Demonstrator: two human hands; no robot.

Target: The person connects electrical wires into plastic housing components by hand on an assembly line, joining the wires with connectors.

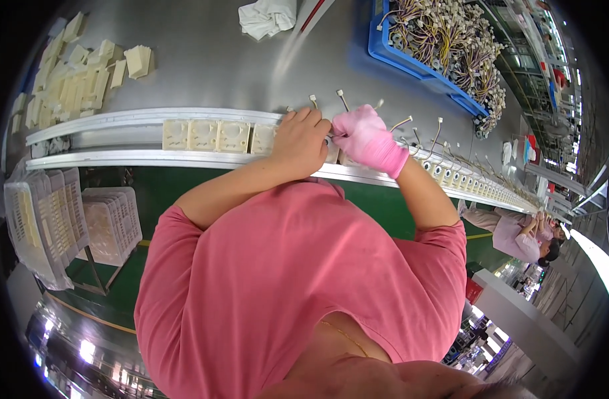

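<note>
My bare left hand (301, 143) rests over a row of cream plastic housings (234, 136) set in a metal rail, its fingers bent and closed. Touching it on the right is my right hand (365, 139), in a pink glove, with fingers pinched together. Whatever lies between the fingertips is hidden by the hands. Short wire leads with white connectors (342, 100) stick up beyond both hands. To the right, more housings (457, 178) with dark round centres and wire leads continue along the rail.
A blue bin (410, 65) heaped with wire harnesses (444, 40) stands at the far right. Loose cream plastic parts (72, 83) are piled at the far left. A white cloth (267, 18) lies at the back. White baskets (48, 219) stand at left; people work farther right.
</note>
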